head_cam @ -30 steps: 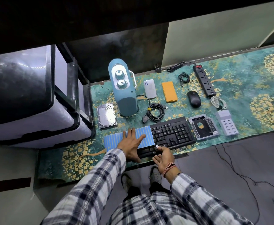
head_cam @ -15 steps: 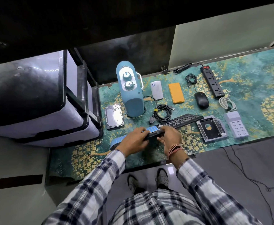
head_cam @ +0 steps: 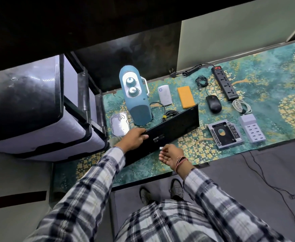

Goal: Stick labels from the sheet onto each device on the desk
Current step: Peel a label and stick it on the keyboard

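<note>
Desk (head_cam: 274,81), teal cloth: left hand (head_cam: 134,139) grips tilted keyboard (head_cam: 174,126), underside up. Right hand (head_cam: 171,154) pinches white label (head_cam: 161,147) at fingertips, beside keyboard's near edge.

The keyboard (head_cam: 171,130), turned underside up, looks like matt black plastic. The desk (head_cam: 265,84) wears a smooth printed covering of teal and gold with a faint sheen. Toward its left edge the hard drive (head_cam: 119,125) shows a glossy, mirror-like metal face. Beside it the speaker (head_cam: 136,96) is satin blue plastic with a cloth-like grille. The power bank (head_cam: 186,97) is matt orange, the mouse (head_cam: 213,103) smooth black plastic. The drive caddy (head_cam: 224,132) near the front edge appears to be brushed metal, though glare makes that uncertain. Shirt sleeves (head_cam: 83,198) are soft plaid cloth.
</note>
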`<state>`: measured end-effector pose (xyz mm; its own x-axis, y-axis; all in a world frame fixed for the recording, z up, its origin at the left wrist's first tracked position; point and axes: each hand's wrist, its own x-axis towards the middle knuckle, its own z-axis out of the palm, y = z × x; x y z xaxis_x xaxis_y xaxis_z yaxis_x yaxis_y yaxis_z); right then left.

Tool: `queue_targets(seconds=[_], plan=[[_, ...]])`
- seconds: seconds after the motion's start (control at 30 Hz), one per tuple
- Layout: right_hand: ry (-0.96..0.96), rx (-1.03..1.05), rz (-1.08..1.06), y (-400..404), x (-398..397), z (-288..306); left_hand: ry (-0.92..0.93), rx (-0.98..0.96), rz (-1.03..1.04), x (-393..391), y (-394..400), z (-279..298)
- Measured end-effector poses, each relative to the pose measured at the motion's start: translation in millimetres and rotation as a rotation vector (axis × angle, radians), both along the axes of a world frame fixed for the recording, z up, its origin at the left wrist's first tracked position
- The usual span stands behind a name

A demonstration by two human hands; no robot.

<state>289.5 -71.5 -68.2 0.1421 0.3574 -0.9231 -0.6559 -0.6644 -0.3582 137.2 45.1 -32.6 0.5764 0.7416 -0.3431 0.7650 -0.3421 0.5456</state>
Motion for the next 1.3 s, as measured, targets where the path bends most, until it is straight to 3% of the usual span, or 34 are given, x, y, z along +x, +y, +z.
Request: queue_targets(seconds=[0.17,0.53,0.8,0.93,1.07,1.2,1.3], plan=[[0.164,-0.038,0.066,19,3,-8,0.004,-0.027,0.031,0,-1,-3],[0.187,-0.068,0.033,49,11,-7,-0.012,-0.019,0.047,0,-2,-5],[0.251,0.059,-0.067,53,14,-5,-0.012,-0.006,0.043,0,-3,-6],[0.080,0.198,-0.006,41,11,-18,-0.014,0.000,0.048,0,-2,-8],[-0.355,0.321,0.263,30,11,-29,-0.017,-0.007,0.056,1,-3,-9],[-0.763,0.285,0.528,35,21,-34,-0.024,-0.010,0.049,-1,-5,-9],[-0.854,0.317,0.599,35,23,-32,-0.022,-0.021,0.051,-1,-5,-8]])
